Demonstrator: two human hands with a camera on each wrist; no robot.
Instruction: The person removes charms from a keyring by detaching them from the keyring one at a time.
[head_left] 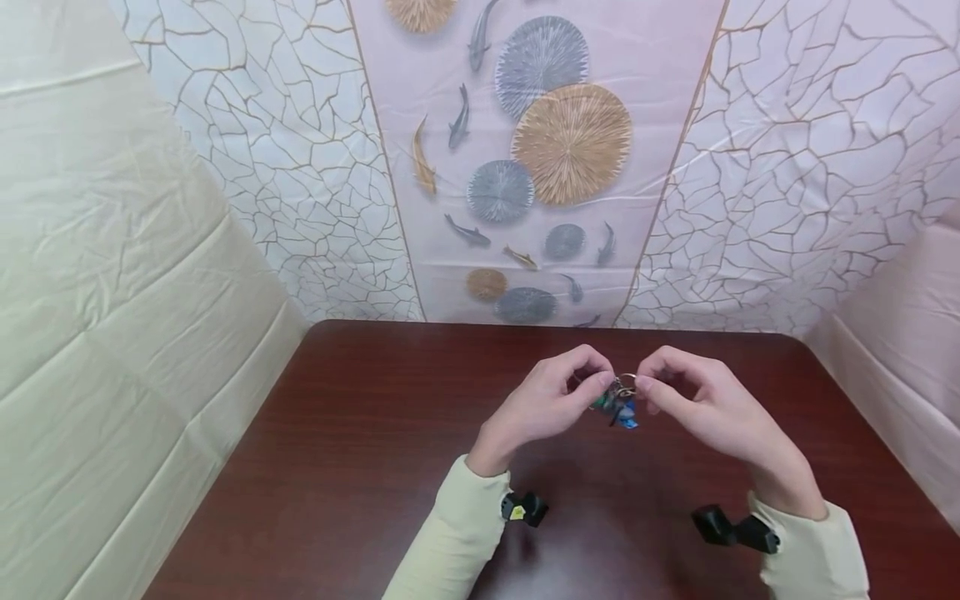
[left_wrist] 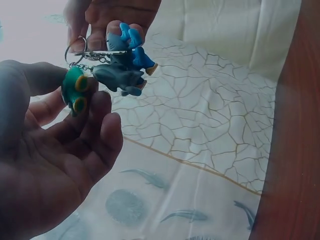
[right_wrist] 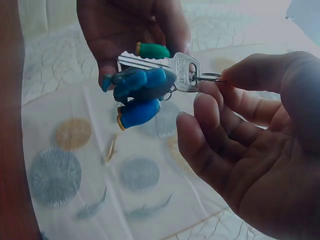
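Observation:
Both hands are raised over the table around a metal key ring strung with a silver key and small figure charms. My right hand pinches the ring between thumb and fingertips, as the right wrist view shows. My left hand pinches a green charm with yellow-orange round parts, thumb on one side and fingers behind. A grey shark-like charm and bright blue pieces dangle from small chains beside the key. The key's blade is partly covered by the charms.
Below the hands lies a dark reddish-brown wooden table. A patterned cloth with fish and round motifs hangs behind its far edge, and pale cloth hangs at the left. Each sleeve carries a black wrist camera.

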